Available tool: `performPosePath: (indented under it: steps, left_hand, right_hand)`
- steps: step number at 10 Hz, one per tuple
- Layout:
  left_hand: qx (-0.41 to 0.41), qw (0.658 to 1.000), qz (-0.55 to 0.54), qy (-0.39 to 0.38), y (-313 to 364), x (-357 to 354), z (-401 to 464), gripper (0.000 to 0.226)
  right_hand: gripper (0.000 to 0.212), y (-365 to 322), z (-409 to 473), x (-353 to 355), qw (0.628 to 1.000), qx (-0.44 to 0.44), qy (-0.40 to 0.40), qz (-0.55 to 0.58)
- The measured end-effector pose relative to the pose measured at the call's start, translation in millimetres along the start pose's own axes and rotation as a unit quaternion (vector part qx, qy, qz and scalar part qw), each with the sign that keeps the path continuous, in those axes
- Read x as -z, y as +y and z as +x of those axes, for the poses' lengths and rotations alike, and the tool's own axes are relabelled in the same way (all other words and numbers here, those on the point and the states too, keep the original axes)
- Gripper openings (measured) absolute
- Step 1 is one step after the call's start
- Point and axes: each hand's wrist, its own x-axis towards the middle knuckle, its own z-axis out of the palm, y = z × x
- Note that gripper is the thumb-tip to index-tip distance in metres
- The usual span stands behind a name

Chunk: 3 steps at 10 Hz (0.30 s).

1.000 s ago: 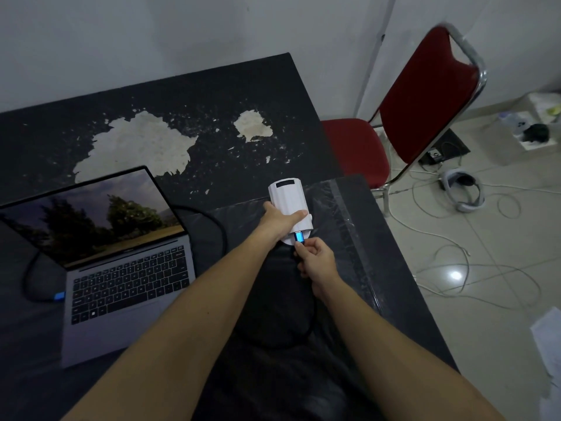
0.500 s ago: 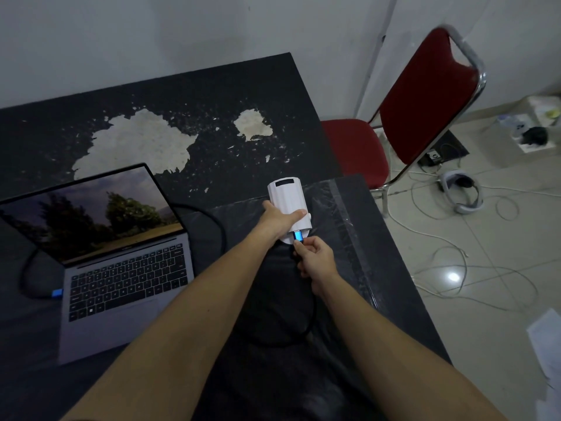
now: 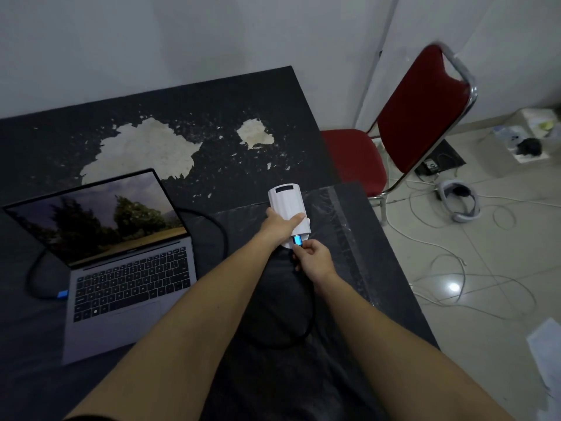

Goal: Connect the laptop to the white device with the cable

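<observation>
A white device (image 3: 287, 202) lies on the black table (image 3: 212, 117), right of centre. My left hand (image 3: 280, 224) is laid over its near half, holding it down. My right hand (image 3: 312, 258) pinches the blue plug (image 3: 297, 240) of a black cable (image 3: 303, 323) at the device's near end. Whether the plug sits fully in the port I cannot tell. The cable loops toward me, then runs behind the open grey laptop (image 3: 121, 268) at the left. Its other blue plug (image 3: 62, 294) meets the laptop's left edge.
The tabletop has large patches of peeled paint (image 3: 142, 153) at the back. A clear plastic sheet (image 3: 340, 214) covers the table's near right part. A red chair (image 3: 409, 123) stands to the right. White cables and a headset (image 3: 458, 205) lie on the tiled floor.
Almost nothing has moved. Both hands stay at the device, with the right hand holding the plug against its near end throughout.
</observation>
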Motion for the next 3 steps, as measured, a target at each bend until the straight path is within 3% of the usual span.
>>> performPosePath:
  steps: [2, 3]
  left_hand:
    - [-0.029, 0.999, 0.028, 0.001, -16, 34, -33, 0.099]
    - [-0.053, 0.997, 0.047, 0.025, -24, 68, -55, 0.097]
  right_hand:
    - [0.044, -14, -13, 16, 0.975, 0.012, 0.035, -0.221]
    - [0.055, -33, -36, 16, 0.936, 0.026, 0.085, -0.341]
